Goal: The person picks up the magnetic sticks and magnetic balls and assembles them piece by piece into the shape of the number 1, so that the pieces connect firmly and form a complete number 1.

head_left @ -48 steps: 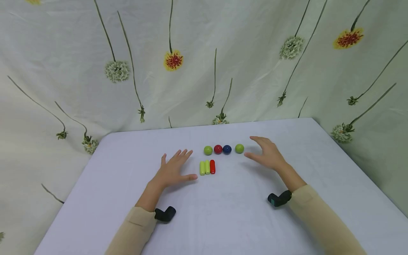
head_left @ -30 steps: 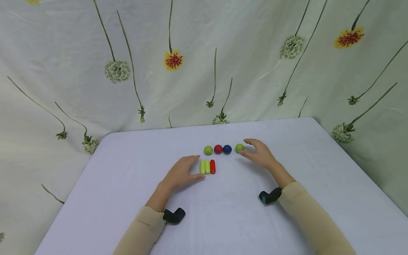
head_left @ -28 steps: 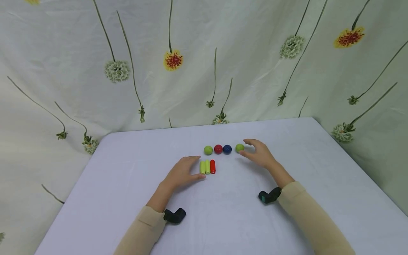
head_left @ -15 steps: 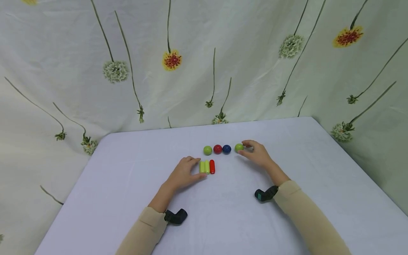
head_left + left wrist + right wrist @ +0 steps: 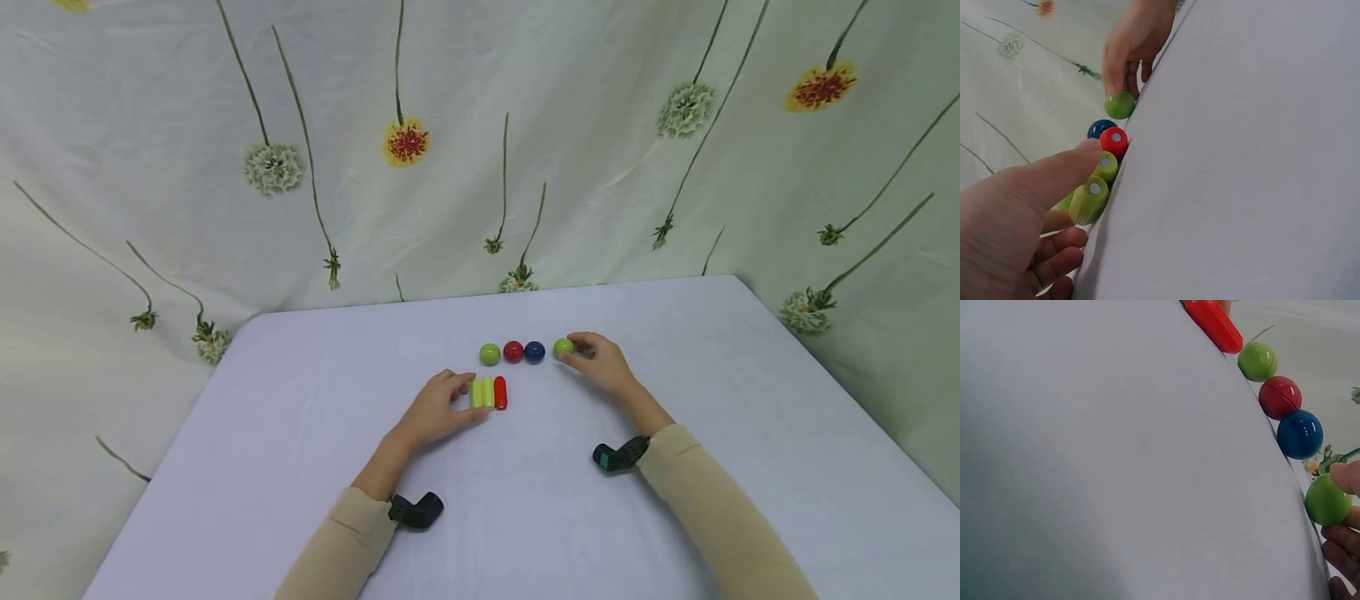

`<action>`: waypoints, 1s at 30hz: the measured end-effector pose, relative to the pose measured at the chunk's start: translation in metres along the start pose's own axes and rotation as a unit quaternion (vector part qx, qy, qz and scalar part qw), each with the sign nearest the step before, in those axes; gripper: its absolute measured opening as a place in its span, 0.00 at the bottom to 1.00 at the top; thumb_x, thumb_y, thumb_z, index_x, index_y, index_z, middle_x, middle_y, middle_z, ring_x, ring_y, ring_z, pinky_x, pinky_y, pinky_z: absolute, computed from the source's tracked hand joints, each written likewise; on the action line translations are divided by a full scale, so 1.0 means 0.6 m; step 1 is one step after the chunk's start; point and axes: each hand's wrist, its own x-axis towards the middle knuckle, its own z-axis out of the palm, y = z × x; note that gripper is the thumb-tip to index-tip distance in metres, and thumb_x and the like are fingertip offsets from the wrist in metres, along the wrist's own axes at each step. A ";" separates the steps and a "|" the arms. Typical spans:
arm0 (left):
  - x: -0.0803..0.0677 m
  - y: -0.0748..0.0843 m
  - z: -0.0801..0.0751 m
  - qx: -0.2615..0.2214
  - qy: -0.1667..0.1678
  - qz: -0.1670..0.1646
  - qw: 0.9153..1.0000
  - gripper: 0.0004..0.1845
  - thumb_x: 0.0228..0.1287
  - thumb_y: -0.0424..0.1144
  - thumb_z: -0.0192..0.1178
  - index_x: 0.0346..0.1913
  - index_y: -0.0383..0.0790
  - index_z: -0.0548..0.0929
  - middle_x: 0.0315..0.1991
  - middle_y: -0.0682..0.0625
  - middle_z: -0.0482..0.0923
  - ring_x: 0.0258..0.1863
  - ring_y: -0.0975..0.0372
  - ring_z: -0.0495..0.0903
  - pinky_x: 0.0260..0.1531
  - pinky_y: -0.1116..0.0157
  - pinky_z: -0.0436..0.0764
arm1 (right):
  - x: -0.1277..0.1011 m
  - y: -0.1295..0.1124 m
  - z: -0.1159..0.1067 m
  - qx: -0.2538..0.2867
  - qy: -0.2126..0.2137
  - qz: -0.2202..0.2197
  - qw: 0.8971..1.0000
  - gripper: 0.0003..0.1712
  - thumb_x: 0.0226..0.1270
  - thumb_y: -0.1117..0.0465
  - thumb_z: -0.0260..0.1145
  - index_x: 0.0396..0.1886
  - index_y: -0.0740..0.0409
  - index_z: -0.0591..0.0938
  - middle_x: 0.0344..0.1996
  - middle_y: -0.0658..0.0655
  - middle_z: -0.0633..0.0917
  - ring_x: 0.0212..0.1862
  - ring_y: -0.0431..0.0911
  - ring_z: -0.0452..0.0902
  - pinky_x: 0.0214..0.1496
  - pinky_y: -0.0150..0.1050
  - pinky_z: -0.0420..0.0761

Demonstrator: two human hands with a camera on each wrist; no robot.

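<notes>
My left hand (image 5: 435, 410) is at the near row of short rounded sticks, thumb by the near ends and index fingertip by the far ends. Two are yellow-green, one stick (image 5: 476, 394) leftmost, and a red stick (image 5: 501, 392) lies on their right. In the left wrist view the thumb overlaps a yellow-green stick (image 5: 1089, 199) row whose ends carry pale round dots; whether it pinches one I cannot tell. My right hand (image 5: 603, 364) holds a glossy green ball (image 5: 1327, 501) between thumb and fingers, at the right end of the ball row.
Left of the held ball, a blue ball (image 5: 535, 352), a red ball (image 5: 513, 352) and another green ball (image 5: 490, 355) stand in a row behind the sticks. A white cloth covers the table (image 5: 525, 517). A flower-printed curtain (image 5: 337, 208) hangs behind its far edge.
Both hands have moved inward. The left hand has come right to the sticks, its spread fingers now bent. The right hand has moved left and its thumb and fingers have closed around the green ball.
</notes>
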 end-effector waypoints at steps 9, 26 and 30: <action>0.003 -0.002 0.008 -0.034 0.041 0.007 0.999 0.24 0.59 0.46 0.61 0.55 0.35 0.76 0.34 0.54 0.72 0.34 0.62 0.71 0.37 0.63 0.73 | 0.003 0.014 0.007 0.012 0.023 -0.003 1.000 0.26 0.59 0.53 0.67 0.54 0.61 0.76 0.47 0.61 0.79 0.50 0.53 0.72 0.53 0.49 0.70; 0.009 0.031 0.011 -0.051 0.063 -0.097 0.992 0.19 0.55 0.41 0.59 0.49 0.36 0.79 0.24 0.54 0.71 0.24 0.62 0.68 0.26 0.66 0.68 | 0.005 0.018 0.014 0.007 0.043 -0.010 0.999 0.25 0.58 0.54 0.67 0.52 0.62 0.78 0.46 0.61 0.80 0.49 0.53 0.72 0.52 0.48 0.70; 0.005 0.045 0.009 -0.030 0.072 -0.134 0.988 0.18 0.53 0.43 0.59 0.46 0.36 0.79 0.23 0.53 0.72 0.24 0.61 0.69 0.24 0.66 0.68 | 0.005 0.020 0.016 0.008 0.046 -0.011 0.999 0.24 0.58 0.54 0.68 0.52 0.61 0.78 0.45 0.60 0.80 0.48 0.52 0.72 0.51 0.48 0.70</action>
